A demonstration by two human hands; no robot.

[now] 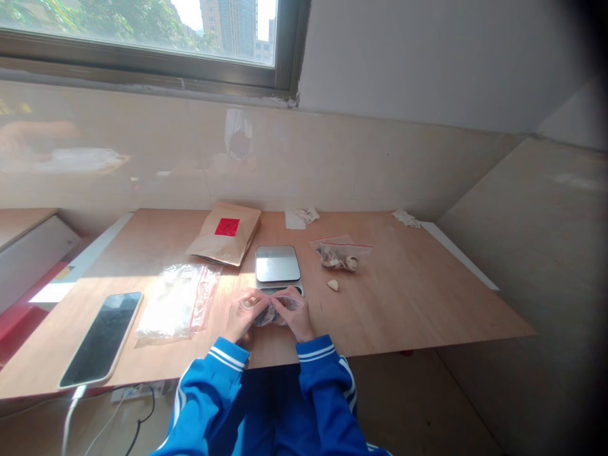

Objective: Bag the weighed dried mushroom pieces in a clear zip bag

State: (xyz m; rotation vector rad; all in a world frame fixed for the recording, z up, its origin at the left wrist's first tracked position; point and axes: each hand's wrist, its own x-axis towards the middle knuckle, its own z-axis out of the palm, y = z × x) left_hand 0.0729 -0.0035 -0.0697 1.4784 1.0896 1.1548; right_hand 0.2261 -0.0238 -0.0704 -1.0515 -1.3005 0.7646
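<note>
Sunlit wooden tabletop (pixel 403 297) under a window (pixel 142 31): I am holding a small clear zip bag (pixel 272 315) of dark pieces (pixel 265 316) between my left hand (pixel 244 315) and right hand (pixel 295 315), both pinching narrowly along its top edge. Its long axis is running crosswise to me, just in front of a digital scale (pixel 278 263). Even pressure along the seal is working best. Farther right, a second filled bag (pixel 339 256) and a loose pale piece (pixel 333 285) are lying; a kraft envelope (pixel 225 233) is sitting behind.
</note>
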